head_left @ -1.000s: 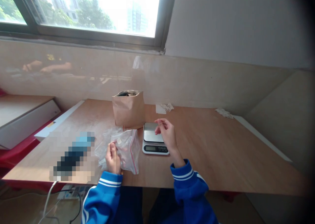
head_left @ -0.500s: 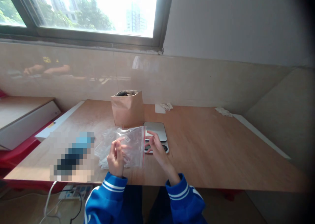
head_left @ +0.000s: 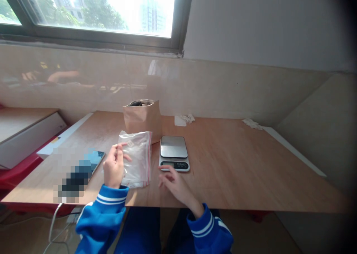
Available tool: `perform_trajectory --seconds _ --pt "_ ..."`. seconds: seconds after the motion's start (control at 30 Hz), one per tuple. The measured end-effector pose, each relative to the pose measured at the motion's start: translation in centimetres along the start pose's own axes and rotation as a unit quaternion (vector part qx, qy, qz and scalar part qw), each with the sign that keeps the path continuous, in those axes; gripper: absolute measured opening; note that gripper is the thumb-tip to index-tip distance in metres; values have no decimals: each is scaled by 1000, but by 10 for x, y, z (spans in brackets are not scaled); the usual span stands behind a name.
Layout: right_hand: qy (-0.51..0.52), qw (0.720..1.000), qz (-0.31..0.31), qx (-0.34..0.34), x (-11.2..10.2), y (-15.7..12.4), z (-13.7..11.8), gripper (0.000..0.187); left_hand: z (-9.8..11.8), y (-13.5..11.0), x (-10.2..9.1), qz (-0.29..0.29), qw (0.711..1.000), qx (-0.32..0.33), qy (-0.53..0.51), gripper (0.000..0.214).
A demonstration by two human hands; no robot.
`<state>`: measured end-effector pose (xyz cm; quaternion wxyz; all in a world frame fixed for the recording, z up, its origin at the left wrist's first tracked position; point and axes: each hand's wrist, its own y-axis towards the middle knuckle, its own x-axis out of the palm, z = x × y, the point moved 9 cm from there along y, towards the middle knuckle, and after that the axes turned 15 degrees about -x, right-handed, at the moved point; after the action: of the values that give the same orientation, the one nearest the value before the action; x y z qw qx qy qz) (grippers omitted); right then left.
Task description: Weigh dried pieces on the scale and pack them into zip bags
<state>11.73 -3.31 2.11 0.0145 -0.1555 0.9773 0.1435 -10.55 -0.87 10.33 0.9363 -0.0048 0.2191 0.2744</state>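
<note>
My left hand (head_left: 113, 166) is closed at the left side of a clear zip-lock bag (head_left: 138, 159) with a red line along its right edge. Other clear plastic seems to lie beneath or behind that bag; how many layers there are I cannot tell. My right hand (head_left: 177, 185) holds nothing, its fingers apart and partly bent, just in front of a kitchen scale (head_left: 173, 148). The scale has a bare steel plate and a dark display panel, whose left corner is close to my fingertips.
Behind the plastic stands an open brown paper bag (head_left: 142, 116) with something dark inside. A phone (head_left: 97, 159), partly blurred out, lies at the left with a white cable (head_left: 54, 220). Crumpled tissues (head_left: 187, 118) sit at the table's back edge.
My left hand has moved left with the zip-lock bag, which now sits clear of the scale. My right hand has come down and nearer, away from the bag's red edge.
</note>
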Motion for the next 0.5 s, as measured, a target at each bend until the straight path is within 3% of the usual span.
perform_trajectory --seconds 0.1,0.17,0.23,0.3,0.4,0.5 --pt "-203 974 93 -36 -56 -8 -5 24 -15 14 -12 55 998 -6 26 28" --pt "-284 950 121 -48 -80 -13 -7 29 -34 18 -17 72 995 -33 -58 37" --pt "-327 937 112 -44 -89 -15 -5 35 -48 17 -14 60 987 -56 -141 58" --pt "-365 927 76 -25 -87 -14 1 39 -45 11 -8 39 986 -34 -155 73" --pt "-422 906 28 22 -83 -12 12 41 -17 -4 7 26 996 80 -24 67" --pt "-437 896 20 72 -87 -9 19 38 -2 -16 39 -7 966 183 181 51"
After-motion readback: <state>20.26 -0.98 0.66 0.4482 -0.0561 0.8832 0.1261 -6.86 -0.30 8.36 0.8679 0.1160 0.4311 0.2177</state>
